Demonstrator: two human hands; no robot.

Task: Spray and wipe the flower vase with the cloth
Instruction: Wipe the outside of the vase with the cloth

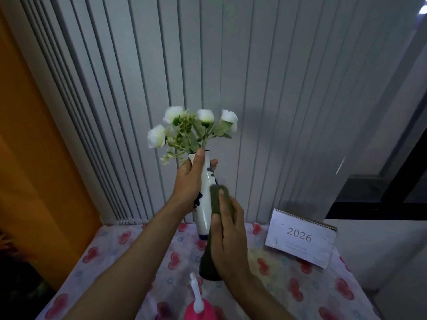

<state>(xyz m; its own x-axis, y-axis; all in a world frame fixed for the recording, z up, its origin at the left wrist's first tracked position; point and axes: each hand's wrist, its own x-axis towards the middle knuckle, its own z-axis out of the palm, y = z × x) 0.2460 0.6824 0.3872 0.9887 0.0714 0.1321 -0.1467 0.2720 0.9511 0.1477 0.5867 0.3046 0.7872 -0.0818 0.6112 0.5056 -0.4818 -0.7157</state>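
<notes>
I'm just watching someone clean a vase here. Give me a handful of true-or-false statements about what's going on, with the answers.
1. The left hand holds the vase near its neck. True.
2. The vase stands on the table. False: it is lifted, tilted, above the table.
3. The right hand presses a green cloth against the vase's side. True.
4. The spray bottle is in the right hand. False: the pink bottle sits on the table near the bottom edge of the view, in no hand.
5. The vase is empty. False: white flowers stick out of it.
6. A calendar reading 2026 stands to the right. True.
</notes>
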